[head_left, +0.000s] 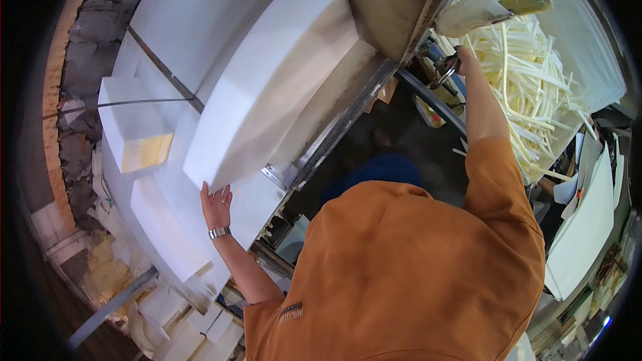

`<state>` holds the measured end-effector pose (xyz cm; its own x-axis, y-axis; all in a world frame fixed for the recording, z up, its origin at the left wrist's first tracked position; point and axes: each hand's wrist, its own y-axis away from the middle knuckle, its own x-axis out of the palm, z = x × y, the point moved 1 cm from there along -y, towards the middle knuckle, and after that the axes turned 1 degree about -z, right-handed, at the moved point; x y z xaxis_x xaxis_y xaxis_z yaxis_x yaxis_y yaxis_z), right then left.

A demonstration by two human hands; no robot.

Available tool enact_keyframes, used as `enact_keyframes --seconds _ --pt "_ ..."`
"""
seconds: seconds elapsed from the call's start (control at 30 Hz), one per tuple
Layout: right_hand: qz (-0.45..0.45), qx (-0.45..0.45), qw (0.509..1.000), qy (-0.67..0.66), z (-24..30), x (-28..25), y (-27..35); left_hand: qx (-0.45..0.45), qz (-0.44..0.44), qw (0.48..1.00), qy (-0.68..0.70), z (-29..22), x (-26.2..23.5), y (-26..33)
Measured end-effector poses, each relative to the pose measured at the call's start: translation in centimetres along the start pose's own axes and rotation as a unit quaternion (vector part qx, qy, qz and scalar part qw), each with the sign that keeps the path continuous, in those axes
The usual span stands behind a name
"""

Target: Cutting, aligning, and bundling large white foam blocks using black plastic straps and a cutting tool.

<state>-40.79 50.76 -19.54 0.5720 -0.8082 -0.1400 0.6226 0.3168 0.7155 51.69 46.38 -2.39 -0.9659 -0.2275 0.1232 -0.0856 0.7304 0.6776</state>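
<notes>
Left hand [215, 206] pressing flat-open against a big white foam block [267, 87] lying on the cutting table [374, 7], right hand [461, 53] gripping a metal handle [444, 70] — foam offcut strips [528, 73] piling beyond, scraps littering the floor [80, 147].

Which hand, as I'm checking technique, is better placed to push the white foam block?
Left hand: its fingers touch the near edge of the thick white foam block; right hand grips a metal handle.

left hand [215, 204] flat, right hand [464, 55] apparently gripping

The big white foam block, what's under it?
The big white foam block lies on a metal table; the left hand touches its near end. Whatever is beneath its middle is covered.
</notes>
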Motion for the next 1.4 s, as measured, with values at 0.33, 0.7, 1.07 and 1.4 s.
enact_keyframes --seconds 0.33,0.7,1.07,1.4 --pt "0.062 -0.037 0.981 -0.180 -2.1 0.1 -1.4 0.019 -0.019 0.999 -0.043 0.5 -0.4 -0.7" --pt "0.101 0.071 0.967 -0.221 -3.5 0.0 2.4 0.003 -0.015 1.000 -0.020 0.8 -4.9 0.3" --pt "-0.247 -0.288 0.925 0.024 -13.9 8.3 14.2 0.020 -0.054 0.998 0.007 0.7 -8.2 0.6" --pt "-0.130 -0.305 0.752 0.570 -3.5 3.2 11.7 0.011 -0.023 0.999 0.021 0.3 -9.9 0.3"
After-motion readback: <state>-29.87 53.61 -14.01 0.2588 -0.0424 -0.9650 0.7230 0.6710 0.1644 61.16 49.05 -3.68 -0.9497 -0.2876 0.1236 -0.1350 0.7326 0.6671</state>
